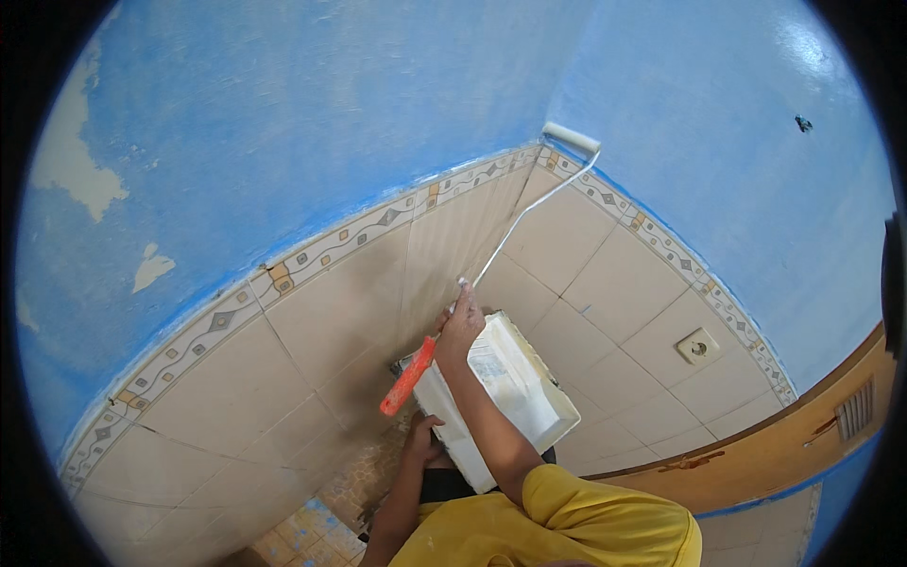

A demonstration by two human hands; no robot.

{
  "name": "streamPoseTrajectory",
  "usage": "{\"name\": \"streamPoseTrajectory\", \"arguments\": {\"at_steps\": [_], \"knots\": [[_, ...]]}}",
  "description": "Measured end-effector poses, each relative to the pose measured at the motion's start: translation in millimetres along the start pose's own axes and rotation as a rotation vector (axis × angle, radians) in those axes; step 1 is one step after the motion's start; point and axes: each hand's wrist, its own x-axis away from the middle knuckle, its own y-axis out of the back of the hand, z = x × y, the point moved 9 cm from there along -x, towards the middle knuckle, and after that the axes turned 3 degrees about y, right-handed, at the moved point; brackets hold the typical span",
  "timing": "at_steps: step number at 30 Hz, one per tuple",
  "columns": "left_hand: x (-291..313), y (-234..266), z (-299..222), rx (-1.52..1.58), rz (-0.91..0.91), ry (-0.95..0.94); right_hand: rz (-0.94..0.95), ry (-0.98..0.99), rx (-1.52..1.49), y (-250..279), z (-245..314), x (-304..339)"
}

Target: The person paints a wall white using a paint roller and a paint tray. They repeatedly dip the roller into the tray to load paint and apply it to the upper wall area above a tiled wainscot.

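My right hand [460,326] is closed round the thin metal rod of a paint roller [527,210]. The roller's orange-red handle [408,378] sticks out below that hand, toward the lower left. At the far end the whitish roller sleeve [573,140] lies at the wall corner, just above the patterned tile border [619,203]. Below my right forearm is a paint tray [559,416] with white paint in it, tilted and partly hidden by the arm. My left hand [424,438] grips the tray's left edge; some of its fingers are hidden.
Blue walls [397,94] meet at the corner, with peeling pale patches [85,170] at the left. Beige tiles [567,236] cover the lower walls. A socket [697,347] sits at the right, above a wooden door [756,452]. Paint-spotted floor [312,534] shows at the bottom.
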Motion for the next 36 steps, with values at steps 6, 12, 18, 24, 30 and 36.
{"name": "streamPoseTrajectory", "arguments": {"at_steps": [6,12,18,24,30,36], "knots": [[-17,19,7,0.035,0.049,-0.035,-0.033,-0.010,0.014,-2,-5,-5],[0,0,-1,-0.028,-0.024,-0.037,-0.016,0.066,0.090,15,-7,-3],[2,2,2,-0.019,-0.037,0.011,-0.062,-0.040,-0.070,-2,-7,-3],[4,-16,-7,-0.036,0.044,-0.078,-0.058,0.064,0.103,22,-11,-3],[16,-19,-8,-0.060,-0.012,-0.052,0.001,0.148,0.031,-10,31,-21],[3,6,-6,-0.116,-0.054,-0.085,0.139,0.318,-0.085,-53,109,-70]]}}
